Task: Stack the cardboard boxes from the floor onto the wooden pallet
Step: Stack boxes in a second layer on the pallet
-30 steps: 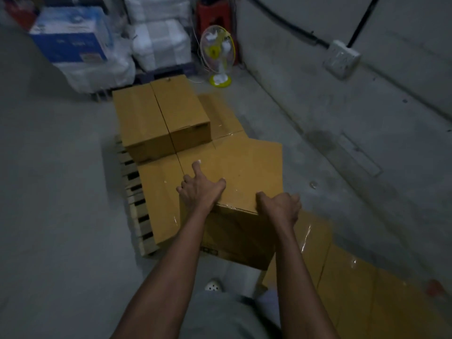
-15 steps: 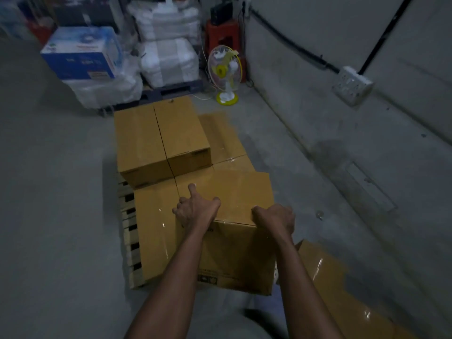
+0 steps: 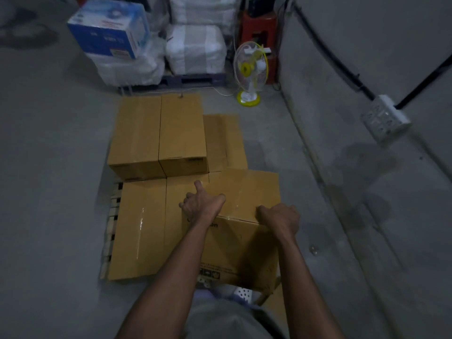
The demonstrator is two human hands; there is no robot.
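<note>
view: single wide-angle camera worn on the person's head.
facing: forward and down, over the cardboard box (image 3: 244, 192) toward the wooden pallet (image 3: 112, 216) and the floor (image 3: 49, 167).
nearness: cardboard box close below the lens; fan (image 3: 249, 69) at the far end, well away.

Brown cardboard box (image 3: 247, 189), skewed, near right beside lower-layer boxes (image 3: 139, 228); two stacked boxes (image 3: 159, 133) far left; wooden pallet (image 3: 111, 226) beneath.

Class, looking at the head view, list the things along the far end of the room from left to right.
Blue and white printed carton → white wrapped bundles → white and yellow standing fan → grey socket box on the wall.
</note>
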